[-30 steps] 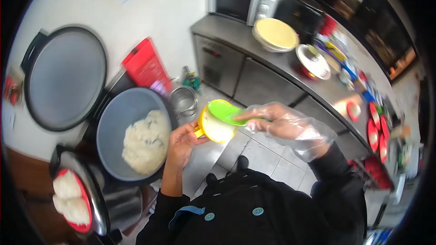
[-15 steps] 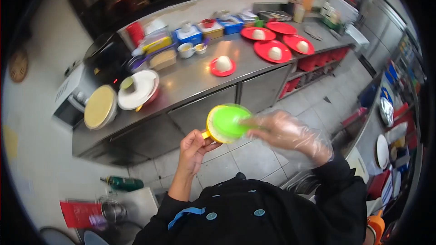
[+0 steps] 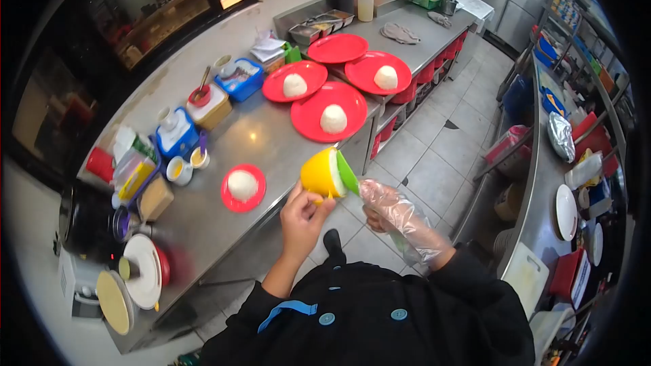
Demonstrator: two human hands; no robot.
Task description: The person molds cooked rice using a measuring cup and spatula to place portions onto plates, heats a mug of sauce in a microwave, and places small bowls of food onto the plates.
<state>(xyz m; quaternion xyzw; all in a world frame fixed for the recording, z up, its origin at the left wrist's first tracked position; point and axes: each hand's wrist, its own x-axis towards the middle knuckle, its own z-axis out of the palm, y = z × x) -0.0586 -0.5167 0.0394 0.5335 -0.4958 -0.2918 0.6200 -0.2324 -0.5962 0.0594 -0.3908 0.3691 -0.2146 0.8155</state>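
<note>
My left hand (image 3: 303, 222) grips a yellow cup (image 3: 317, 173) by its handle, and the cup is tilted on its side with its mouth to the right. White rice shows at the rim. A green rice paddle (image 3: 348, 173) lies against the cup's mouth, its handle in my right hand (image 3: 393, 211), which wears a clear plastic glove. Ahead of the hands, a large red plate (image 3: 308, 125) bears a rice mound (image 3: 333, 119). Left of the cup, a small red plate (image 3: 255, 198) holds another rice mound (image 3: 242, 185).
More red plates (image 3: 338, 48) stand farther back on the steel counter (image 3: 203, 230), two with rice mounds. Blue bins (image 3: 241, 80) and small cups (image 3: 179, 171) line the wall. A white lid (image 3: 142, 278) is at the near left. Shelving (image 3: 536, 183) runs along the right.
My view has swung toward the counter and red plates. The yellow cup has tipped further sideways, and the green paddle has turned from broadside to edge-on at its mouth.
</note>
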